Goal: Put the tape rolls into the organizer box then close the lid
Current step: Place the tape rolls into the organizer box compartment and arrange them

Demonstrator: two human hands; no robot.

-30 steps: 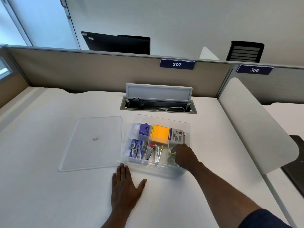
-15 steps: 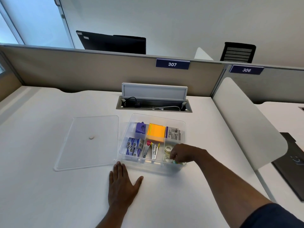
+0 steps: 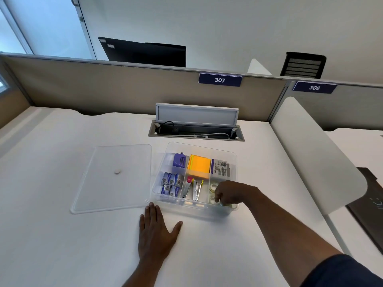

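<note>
White desk (image 3: 62,235): lid (image 3: 113,179) beside organizer box (image 3: 233,156); right hand (image 3: 232,193) fingers' grip unclear, left hand (image 3: 155,233) flat.

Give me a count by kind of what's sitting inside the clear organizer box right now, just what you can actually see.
Small blue boxes: 4
Purple item: 1
Orange pad: 1
Printed packet: 1
Red-tipped metal tool: 1
Yellow-topped metal tool: 1
Tape rolls: at least 3, partly hidden by the right hand
Total: at least 12
</note>
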